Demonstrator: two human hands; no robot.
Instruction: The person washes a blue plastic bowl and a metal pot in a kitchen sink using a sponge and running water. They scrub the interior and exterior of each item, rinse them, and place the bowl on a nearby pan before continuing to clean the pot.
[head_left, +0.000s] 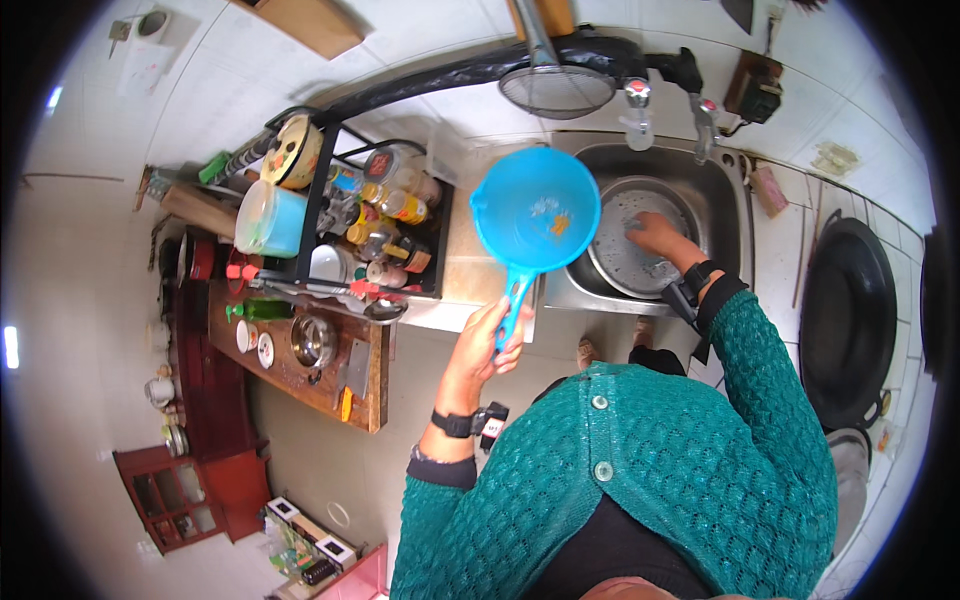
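A blue plastic ladle (517, 232) with some white and yellow bits inside its bowl is held by its handle in my left hand (484, 341), over the counter beside the sink. My right hand (660, 241) reaches down into a round metal basin (626, 259) standing in the stainless steel sink (727, 247). Water drops or small bubbles dot the basin's surface. The fingertips of the right hand are bent down at the basin; whether they grip anything cannot be made out.
Left of the ladle, a black metal rack (319, 202) holds bottles and jars. A wire strainer (556, 90) hangs above, near two taps (638, 112). A black wok (847, 322) lies at the right. A cleaver (358, 369) and steel bowl (313, 340) rest on a wooden table (330, 394).
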